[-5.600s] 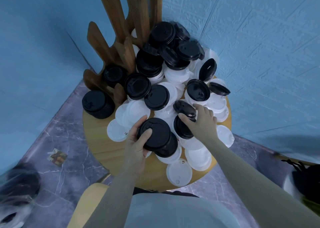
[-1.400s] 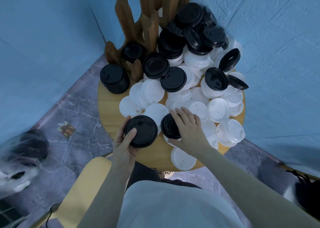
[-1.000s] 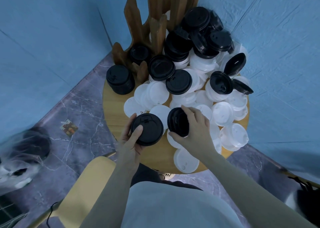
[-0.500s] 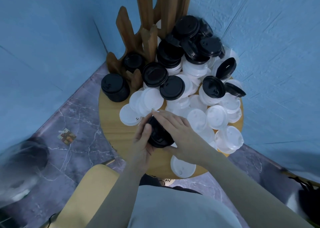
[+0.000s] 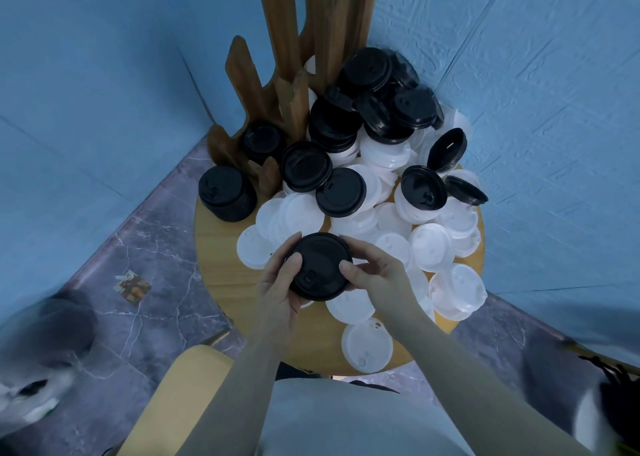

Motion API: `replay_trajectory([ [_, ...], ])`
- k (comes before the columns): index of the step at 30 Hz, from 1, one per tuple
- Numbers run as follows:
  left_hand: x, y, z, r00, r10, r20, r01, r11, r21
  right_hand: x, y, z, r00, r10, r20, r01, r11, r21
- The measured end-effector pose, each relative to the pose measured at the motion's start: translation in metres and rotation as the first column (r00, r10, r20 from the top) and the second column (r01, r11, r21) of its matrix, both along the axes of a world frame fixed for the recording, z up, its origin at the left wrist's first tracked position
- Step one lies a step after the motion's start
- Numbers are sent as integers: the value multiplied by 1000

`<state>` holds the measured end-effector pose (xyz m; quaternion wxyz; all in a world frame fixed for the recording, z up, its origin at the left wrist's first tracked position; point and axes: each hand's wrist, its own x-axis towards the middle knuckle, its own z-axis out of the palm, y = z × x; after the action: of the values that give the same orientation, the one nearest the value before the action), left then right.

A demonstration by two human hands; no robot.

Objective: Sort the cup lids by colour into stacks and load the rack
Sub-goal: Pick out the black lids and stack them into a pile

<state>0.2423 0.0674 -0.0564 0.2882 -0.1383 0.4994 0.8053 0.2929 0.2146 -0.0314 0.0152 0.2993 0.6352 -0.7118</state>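
Observation:
Both hands hold one stack of black lids (image 5: pixel 318 265) above the front of the round wooden table (image 5: pixel 221 265). My left hand (image 5: pixel 278 291) grips its left rim, thumb on top. My right hand (image 5: pixel 375 275) grips its right rim, thumb on the top face. Loose white lids (image 5: pixel 431 246) cover the table's middle and right. More black lids (image 5: pixel 341 192) lie over them, piled higher at the back (image 5: pixel 412 107). A wooden rack (image 5: pixel 277 57) with tall prongs stands at the back left, with black lids (image 5: pixel 263 140) in one slot.
A separate stack of black lids (image 5: pixel 225 192) stands on the table's left edge beside the rack. Blue walls close in behind and to the right. A yellow chair (image 5: pixel 180 396) is under me, with grey marble floor at left and a small card (image 5: pixel 133 284) on it.
My right hand lifted a black lid stack off the table and joined it to the stack in my left hand. Both hands now hold the merged stack flat, top face up.

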Motion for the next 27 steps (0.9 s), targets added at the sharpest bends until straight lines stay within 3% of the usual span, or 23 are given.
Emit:
replay_trajectory([
  [5, -13, -8, -4, 999, -26, 19, 26, 999, 26, -12, -3, 0, 1000, 16, 10, -16, 1000, 13],
  [9, -26, -16, -7, 996, -81, 35, 78, 994, 75, -25, 1, -1, 984, 180, -4, -179, 981, 79],
  [11, -34, -16, -8, 998, -49, 40, 46, 996, 76, -35, 4, -1, 968, 253, 9, -250, 949, 192],
  [13, -43, -16, -10, 999, -11, 46, 7, 997, 77, -46, 11, -4, 963, 270, 18, -247, 851, 463],
  [16, -54, -16, -10, 999, 18, 48, -22, 997, 76, -67, 27, -15, 958, 282, 43, -188, 508, 840],
  [19, -61, -17, -10, 998, 31, 58, -35, 997, 64, -87, 37, -23, 938, 286, 194, -282, 309, 908],
  [22, -65, -19, -10, 997, 46, 63, -49, 998, 47, -99, 39, -32, 919, 273, 284, -346, 215, 913],
  [27, -68, -22, -8, 997, 38, 71, -42, 998, 56, -101, 43, -38, 935, 255, 245, -281, 116, 953],
])
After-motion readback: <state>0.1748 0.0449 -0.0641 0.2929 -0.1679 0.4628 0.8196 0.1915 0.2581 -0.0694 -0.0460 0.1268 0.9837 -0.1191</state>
